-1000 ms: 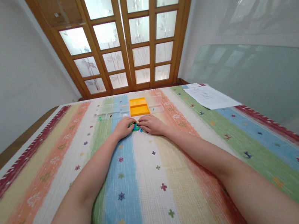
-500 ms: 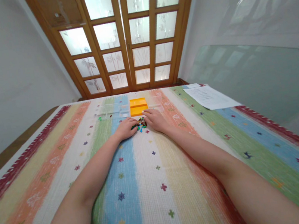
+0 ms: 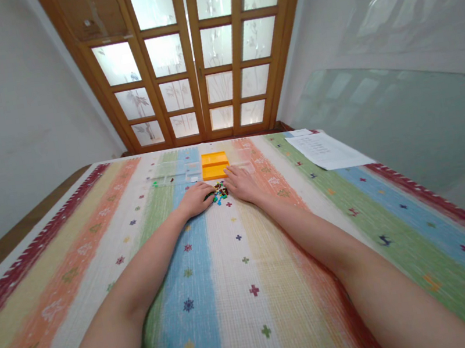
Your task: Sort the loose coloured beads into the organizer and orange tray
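Note:
A small pile of tiny coloured pieces [image 3: 221, 192], blue, green, dark red and other colours, lies on the striped tablecloth between my two hands. My left hand [image 3: 196, 200] rests on the cloth at the pile's left side, fingers loosely curved and covering its left edge. On the right, my right hand [image 3: 241, 184] lies with fingers stretched forward and its thumb side touching or close to the pile. Its fingertips reach the near right corner of a shallow orange two-part tray [image 3: 214, 164]. The pieces are too small to name.
Clear plastic compartment trays [image 3: 174, 169] flank the orange tray. A green piece [image 3: 155, 184] and a dark red piece [image 3: 172, 180] sit on the left one. White paper sheets [image 3: 326, 151] lie at the table's right far side. Wooden glazed doors [image 3: 199, 85] stand beyond the table.
My right hand has shifted slightly to the right, with its fingers drawn off the pile, so more of the pieces show. My left hand stays nearly in place.

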`<state>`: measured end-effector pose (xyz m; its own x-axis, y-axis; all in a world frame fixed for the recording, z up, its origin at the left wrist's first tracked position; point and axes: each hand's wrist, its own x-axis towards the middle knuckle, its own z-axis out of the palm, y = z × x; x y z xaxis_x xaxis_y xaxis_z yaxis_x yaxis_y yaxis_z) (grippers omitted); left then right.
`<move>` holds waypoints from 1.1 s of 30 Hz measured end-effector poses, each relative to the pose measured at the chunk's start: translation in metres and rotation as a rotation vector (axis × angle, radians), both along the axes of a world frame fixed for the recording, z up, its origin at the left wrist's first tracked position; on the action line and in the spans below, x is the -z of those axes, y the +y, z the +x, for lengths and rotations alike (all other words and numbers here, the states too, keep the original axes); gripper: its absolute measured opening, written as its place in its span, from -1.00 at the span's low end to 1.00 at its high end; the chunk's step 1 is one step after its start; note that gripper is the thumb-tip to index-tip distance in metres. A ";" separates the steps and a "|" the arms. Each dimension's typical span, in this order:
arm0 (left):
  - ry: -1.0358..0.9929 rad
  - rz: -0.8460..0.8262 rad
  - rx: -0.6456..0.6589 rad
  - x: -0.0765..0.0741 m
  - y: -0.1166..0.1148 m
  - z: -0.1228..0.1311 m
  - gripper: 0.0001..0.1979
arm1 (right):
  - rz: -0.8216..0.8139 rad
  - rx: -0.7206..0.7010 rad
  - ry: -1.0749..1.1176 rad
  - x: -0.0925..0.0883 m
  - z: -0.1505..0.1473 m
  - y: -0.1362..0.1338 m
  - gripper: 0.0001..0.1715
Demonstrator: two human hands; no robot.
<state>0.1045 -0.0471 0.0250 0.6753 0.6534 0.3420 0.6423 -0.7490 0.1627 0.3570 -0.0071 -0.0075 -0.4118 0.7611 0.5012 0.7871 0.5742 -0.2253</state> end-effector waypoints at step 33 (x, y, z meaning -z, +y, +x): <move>-0.623 -0.141 -0.461 0.033 0.046 -0.036 -0.34 | 0.024 -0.024 0.107 -0.003 0.002 -0.005 -0.47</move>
<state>0.0685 -0.0006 -0.0076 0.0372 0.8865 0.4613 0.6425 -0.3747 0.6684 0.3586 -0.0119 -0.0043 -0.3730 0.7390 0.5610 0.7453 0.5988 -0.2932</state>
